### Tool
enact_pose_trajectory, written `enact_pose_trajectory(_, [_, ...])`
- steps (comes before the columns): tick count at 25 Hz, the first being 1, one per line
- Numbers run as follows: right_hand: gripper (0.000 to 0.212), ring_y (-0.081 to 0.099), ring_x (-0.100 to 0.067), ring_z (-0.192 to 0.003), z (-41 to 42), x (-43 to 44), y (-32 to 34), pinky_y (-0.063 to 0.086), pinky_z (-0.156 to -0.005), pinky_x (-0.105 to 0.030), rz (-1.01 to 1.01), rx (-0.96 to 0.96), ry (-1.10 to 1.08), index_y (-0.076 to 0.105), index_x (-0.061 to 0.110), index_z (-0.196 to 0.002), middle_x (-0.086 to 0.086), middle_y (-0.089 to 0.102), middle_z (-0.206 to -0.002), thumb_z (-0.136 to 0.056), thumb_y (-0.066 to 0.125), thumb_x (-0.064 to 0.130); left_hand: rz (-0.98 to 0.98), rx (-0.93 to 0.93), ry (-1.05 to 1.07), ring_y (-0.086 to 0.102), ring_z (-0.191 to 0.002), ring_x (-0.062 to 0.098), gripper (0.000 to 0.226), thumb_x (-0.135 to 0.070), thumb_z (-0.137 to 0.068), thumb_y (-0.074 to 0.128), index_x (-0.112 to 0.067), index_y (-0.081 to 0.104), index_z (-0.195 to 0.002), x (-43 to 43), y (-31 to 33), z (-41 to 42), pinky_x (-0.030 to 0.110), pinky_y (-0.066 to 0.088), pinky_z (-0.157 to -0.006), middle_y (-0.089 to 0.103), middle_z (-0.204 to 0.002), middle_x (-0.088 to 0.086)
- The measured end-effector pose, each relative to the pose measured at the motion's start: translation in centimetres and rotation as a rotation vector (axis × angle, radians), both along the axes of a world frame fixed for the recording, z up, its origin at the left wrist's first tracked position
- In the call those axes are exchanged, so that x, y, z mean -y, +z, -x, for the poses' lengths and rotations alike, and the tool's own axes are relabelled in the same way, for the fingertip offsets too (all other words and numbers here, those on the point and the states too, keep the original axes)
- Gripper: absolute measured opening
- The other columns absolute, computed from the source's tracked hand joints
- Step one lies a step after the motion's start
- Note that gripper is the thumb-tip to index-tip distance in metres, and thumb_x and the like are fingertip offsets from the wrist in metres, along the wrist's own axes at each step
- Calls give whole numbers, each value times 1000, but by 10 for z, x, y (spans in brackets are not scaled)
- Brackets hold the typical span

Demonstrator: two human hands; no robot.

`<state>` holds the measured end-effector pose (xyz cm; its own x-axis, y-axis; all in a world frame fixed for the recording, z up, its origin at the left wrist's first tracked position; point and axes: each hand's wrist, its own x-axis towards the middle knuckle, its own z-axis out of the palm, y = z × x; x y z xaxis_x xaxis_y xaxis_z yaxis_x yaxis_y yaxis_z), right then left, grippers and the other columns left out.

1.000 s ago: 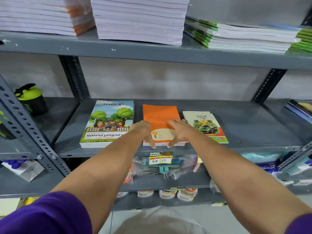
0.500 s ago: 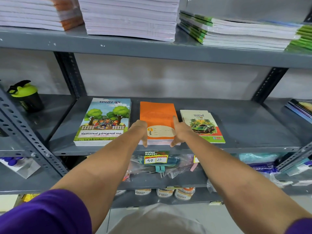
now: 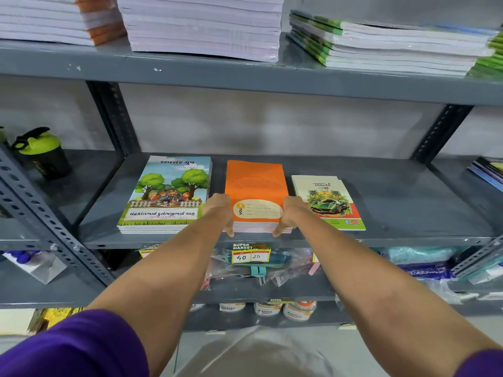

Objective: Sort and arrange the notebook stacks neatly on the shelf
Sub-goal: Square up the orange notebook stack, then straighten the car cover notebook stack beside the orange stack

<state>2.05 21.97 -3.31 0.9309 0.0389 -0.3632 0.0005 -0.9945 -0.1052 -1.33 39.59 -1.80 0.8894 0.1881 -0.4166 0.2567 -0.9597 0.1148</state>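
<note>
A stack of orange notebooks (image 3: 255, 183) lies in the middle of the grey middle shelf (image 3: 408, 208). My left hand (image 3: 220, 210) presses against its left side and my right hand (image 3: 290, 214) against its right side, fingers pointing down at the front corners. The stack is squeezed between the two palms. To its left lies a stack of notebooks with a tree picture (image 3: 168, 191). On the right sits a thinner stack with a green car cover (image 3: 326, 200), and my right hand touches its left edge.
The upper shelf carries tall white notebook stacks (image 3: 201, 23) and a green-edged stack (image 3: 394, 42). A green-lidded shaker bottle (image 3: 40, 153) stands on the left bay. A price tag (image 3: 250, 254) hangs under the shelf edge, above bagged goods. More books (image 3: 487, 172) lie far right.
Both hands have slid off the orange cover to the sides of the stack. The stack now sits straighter between the neighbouring stacks.
</note>
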Motion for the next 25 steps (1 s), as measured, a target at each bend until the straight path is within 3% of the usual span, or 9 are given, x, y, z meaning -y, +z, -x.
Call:
enact_pose_trajectory(5, [84, 61, -25, -97, -2, 2, -5, 51, -81, -32, 5, 34, 10, 54, 7, -110, -3, 53, -91, -47, 91, 48, 26, 3, 62, 69, -89, 24, 57, -22, -56, 91, -3, 64, -103, 0, -3, 2, 37, 56, -82, 71, -95, 10])
enact_pose_trajectory(12, [77, 53, -21, -78, 0, 2, -7, 45, -65, -28, 20, 51, 17, 56, 9, -103, -2, 52, -82, -47, 90, 48, 39, -4, 71, 70, -89, 23, 60, -23, -56, 90, -2, 63, -106, -1, -5, 1, 35, 56, -84, 71, -97, 10])
enact_pose_trajectory(14, [77, 58, -23, -85, 0, -2, -5, 49, -70, -30, 37, 30, 32, 56, 7, -107, -4, 52, -86, -51, 89, 48, 17, -62, 45, 69, -91, 20, 65, -29, -57, 90, -3, 61, -109, -1, -3, -2, 34, 53, -88, 72, -99, 8])
enact_pose_trajectory(17, [82, 58, -26, -107, -2, -3, -4, 49, -91, -35, 116, -48, 87, 56, 3, -117, -9, 57, -106, -58, 84, 53, -64, -242, -11, 64, -104, 14, 77, -44, -64, 83, -5, 52, -122, 4, 13, -7, 28, 42, -99, 69, -112, 2])
enact_pose_trajectory(19, [75, 63, -22, -106, -1, 1, 4, 47, -97, -32, 111, -104, 75, 60, 3, -109, -7, 64, -111, -59, 83, 54, -148, -224, -46, 57, -115, 23, 91, -48, -60, 84, -5, 46, -130, 9, 26, -12, 33, 44, -99, 58, -126, 6])
enact_pose_trajectory(22, [48, 71, -14, -83, -3, 24, 23, 51, -82, -26, -4, -176, 29, 55, 9, -79, -3, 74, -93, -60, 88, 39, -200, -112, -22, 48, -123, 32, 113, -52, -47, 88, -9, 37, -138, 21, 41, -14, 44, 45, -94, 45, -138, 8])
enact_pose_trajectory(25, [44, 72, -18, -78, -9, 53, 40, 56, -76, -31, -187, -147, -39, 54, 6, -74, -9, 73, -77, -57, 92, 21, -164, -61, -55, 23, -138, 37, 131, -53, -45, 88, -9, 18, -147, 46, 39, -17, 59, 32, -105, 24, -152, 11])
